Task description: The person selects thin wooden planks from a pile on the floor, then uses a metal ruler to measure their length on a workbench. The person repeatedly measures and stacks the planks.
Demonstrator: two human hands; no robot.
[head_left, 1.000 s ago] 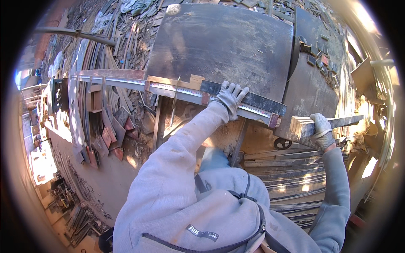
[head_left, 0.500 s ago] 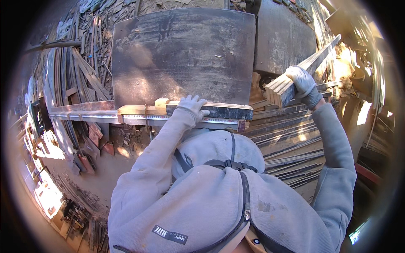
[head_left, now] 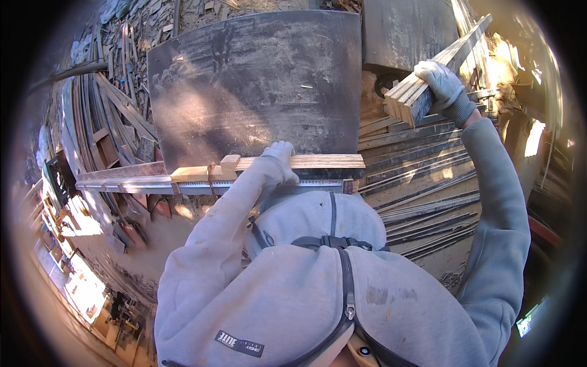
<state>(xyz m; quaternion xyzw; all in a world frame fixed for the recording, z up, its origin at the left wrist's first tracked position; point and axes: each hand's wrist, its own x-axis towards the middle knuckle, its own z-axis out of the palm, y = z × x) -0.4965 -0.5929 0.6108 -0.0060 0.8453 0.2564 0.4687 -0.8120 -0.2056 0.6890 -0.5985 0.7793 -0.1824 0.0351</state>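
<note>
My right hand (head_left: 443, 85), in a white work glove, is closed around a bundle of long plywood strips (head_left: 406, 98). The bundle slants up and away at the right, its layered ends toward me. Gloved too, my left hand (head_left: 280, 160) grips a second stack of plywood strips (head_left: 330, 161) lying along the near edge of the dark tabletop. Its fingers reach over the far side, and the thumb is on the near side. A small wooden block (head_left: 230, 165) sits at that stack's left end. In front runs a metal rail with a measuring scale (head_left: 140, 183).
The large dark tabletop (head_left: 257, 85) spreads ahead, with another dark panel (head_left: 409, 37) beyond it at the right. Many strips (head_left: 422, 177) lie piled low on the right. Long offcuts (head_left: 92, 122) and scraps crowd the left.
The stack under my left hand has turned so more of its pale layered side faces up. My right hand still holds its bundle, slightly higher at the far end. The view has shifted a little.
</note>
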